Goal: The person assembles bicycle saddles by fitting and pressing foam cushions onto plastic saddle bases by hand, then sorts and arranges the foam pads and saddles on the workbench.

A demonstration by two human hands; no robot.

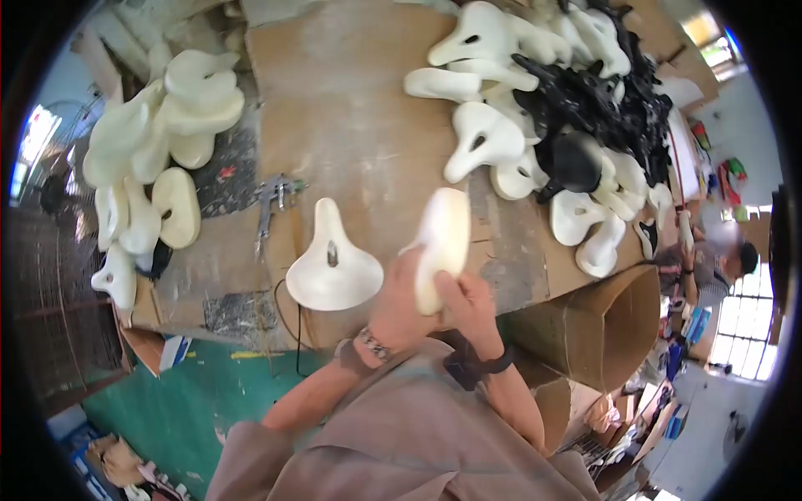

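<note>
Both hands hold one pale cream saddle-shaped foam piece [444, 242], turned on its side above the table's near edge. My left hand [403, 296] wraps its left side, the fingers partly hidden behind it. At its lower right, my right hand [469, 305] presses thumb and fingers on the edge. To the left, a white saddle-shaped piece [332, 271] lies on the table with its narrow end pointing away and a small slot in its middle. A metal spray gun [271, 200] lies farther left.
Cream foam pieces pile up at the left [134, 142] and right [489, 138] of the cardboard-covered table [342, 108]. Black pieces [576, 100] heap at the back right. An open cardboard box [585, 334] stands near right. Another person [710, 267] is at the far right.
</note>
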